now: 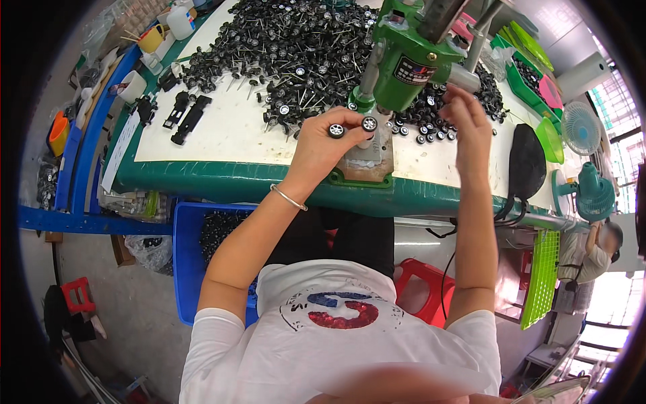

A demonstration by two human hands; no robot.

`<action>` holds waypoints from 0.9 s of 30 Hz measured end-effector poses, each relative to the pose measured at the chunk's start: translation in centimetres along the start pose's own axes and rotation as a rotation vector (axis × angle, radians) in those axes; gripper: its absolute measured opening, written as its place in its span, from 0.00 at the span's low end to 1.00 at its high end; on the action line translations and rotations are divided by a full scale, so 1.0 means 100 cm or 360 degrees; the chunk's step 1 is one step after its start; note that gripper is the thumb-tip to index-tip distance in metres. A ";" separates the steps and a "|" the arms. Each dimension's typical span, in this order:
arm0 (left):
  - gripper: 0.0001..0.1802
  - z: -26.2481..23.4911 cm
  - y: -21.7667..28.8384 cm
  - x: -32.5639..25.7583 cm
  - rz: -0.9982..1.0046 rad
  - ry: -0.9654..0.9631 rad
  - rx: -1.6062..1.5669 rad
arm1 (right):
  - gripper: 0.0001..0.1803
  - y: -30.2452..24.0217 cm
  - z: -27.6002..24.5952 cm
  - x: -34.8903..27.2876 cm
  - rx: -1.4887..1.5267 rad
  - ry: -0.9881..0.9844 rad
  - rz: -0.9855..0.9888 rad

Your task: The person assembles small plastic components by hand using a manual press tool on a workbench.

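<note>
My left hand is closed on a small wheel pair, which shows as one black toy wheel with a silver hub and another black wheel by the fingertips. It works at the base of a green bench press, just under the press's ram. Any axle between the wheels is hidden by the fingers. My right hand is raised to the right of the press, beside its grey cylinder. Its fingers are loosely bent and apart, with nothing visible in them.
A large heap of black wheels on metal axles covers the back of the white-topped table. Loose wheels lie right of the press. Black plastic chassis parts lie at left. A blue bin stands below; a green fan stands right.
</note>
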State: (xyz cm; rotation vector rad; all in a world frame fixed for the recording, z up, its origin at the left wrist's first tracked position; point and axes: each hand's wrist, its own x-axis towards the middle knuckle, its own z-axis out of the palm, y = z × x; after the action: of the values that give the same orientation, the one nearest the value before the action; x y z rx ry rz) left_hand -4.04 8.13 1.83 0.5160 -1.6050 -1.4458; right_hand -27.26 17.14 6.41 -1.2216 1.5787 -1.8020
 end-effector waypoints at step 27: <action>0.08 0.005 -0.002 0.021 -0.0109 -0.0060 0.0105 | 0.13 -0.140 0.021 0.152 0.2135 -0.0839 0.1387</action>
State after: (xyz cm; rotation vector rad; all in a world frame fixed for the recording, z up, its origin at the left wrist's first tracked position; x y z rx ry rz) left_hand -5.55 6.72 2.33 0.5898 -1.6839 -1.4652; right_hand -30.24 7.26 24.41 -0.2000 0.2394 -1.2555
